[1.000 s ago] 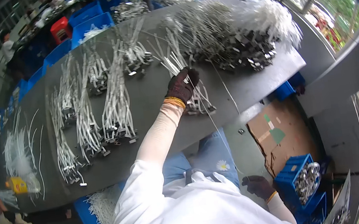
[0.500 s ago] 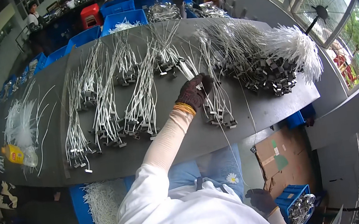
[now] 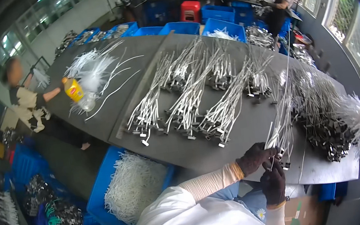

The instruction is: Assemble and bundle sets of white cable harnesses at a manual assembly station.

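Note:
My left hand [image 3: 255, 158], in a dark knit glove, is closed around a small bunch of short white strips [image 3: 273, 136] at the table's near edge. Just below it, my right hand [image 3: 274, 186], gloved alike, has its fingers pinched together by the left fingertips; what they hold is hidden. Small dark clips [image 3: 286, 165] show beside the fingers, at the lower ends of a bundle of white cords [image 3: 284, 119]. More bundles of clipped white cords [image 3: 227, 110] lie in rows to the left.
A big heap of dark clips [image 3: 331, 138] with pale cords lies at the right. A yellow-labelled bottle [image 3: 73, 90] and loose white strips [image 3: 97, 73] rest at the left. A blue bin [image 3: 96, 205] full of white pieces stands below the table. A person [image 3: 23, 94] is at the left.
My view has swung left. My left hand has come back from the middle of the table to its near edge, and my right hand has risen from below to meet it.

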`<state>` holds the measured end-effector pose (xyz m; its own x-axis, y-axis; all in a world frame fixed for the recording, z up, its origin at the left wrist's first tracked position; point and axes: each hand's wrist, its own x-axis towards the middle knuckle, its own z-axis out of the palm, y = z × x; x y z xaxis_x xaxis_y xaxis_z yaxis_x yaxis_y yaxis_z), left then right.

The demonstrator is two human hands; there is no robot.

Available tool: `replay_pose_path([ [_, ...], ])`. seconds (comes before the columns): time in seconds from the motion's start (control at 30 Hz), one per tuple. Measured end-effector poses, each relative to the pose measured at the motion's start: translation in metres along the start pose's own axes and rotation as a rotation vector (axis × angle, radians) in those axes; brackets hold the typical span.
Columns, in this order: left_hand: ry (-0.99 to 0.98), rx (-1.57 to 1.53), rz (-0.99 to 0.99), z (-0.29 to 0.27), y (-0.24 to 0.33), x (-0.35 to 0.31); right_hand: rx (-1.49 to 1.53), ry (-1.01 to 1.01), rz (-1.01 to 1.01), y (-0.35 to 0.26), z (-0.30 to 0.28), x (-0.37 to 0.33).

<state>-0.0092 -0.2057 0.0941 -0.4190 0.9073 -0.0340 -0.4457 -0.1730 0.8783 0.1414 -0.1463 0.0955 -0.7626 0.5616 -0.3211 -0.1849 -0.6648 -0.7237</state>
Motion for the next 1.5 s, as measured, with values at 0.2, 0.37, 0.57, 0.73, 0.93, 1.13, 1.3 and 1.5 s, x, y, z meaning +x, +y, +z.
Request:
replay_pose_path([
  [0.2,0.164,0.344,0.146,-0.027,0.008,-0.005,-0.442,-0.130,-0.290,0.019,0.038,0.037],
  [0.37,0.221,0.595,0.223,-0.055,-0.013,-0.003,-0.551,-0.017,-0.354,0.041,0.060,0.039],
  [0.57,0.256,0.695,0.253,-0.053,-0.028,-0.008,-1.328,-0.188,-0.749,0.048,0.016,0.040],
  [0.73,0.179,0.606,0.158,-0.050,0.005,-0.020,-0.279,-0.162,-0.204,0.049,0.012,0.044],
  [0.93,0.356,0.293,0.265,-0.050,0.002,-0.010,-0.478,0.016,-0.306,0.060,0.033,0.034],
  [1.13,0.444,0.424,0.291,-0.049,-0.010,-0.003,-0.458,0.045,-0.278,0.068,0.003,0.042],
  [1.3,0.439,0.530,0.282,-0.051,-0.013,0.007,-0.430,0.167,-0.291,0.072,0.015,0.039],
  [1.5,0.333,0.374,0.163,-0.043,-0.001,0.001,-0.498,0.071,-0.322,0.068,-0.007,0.040],
])
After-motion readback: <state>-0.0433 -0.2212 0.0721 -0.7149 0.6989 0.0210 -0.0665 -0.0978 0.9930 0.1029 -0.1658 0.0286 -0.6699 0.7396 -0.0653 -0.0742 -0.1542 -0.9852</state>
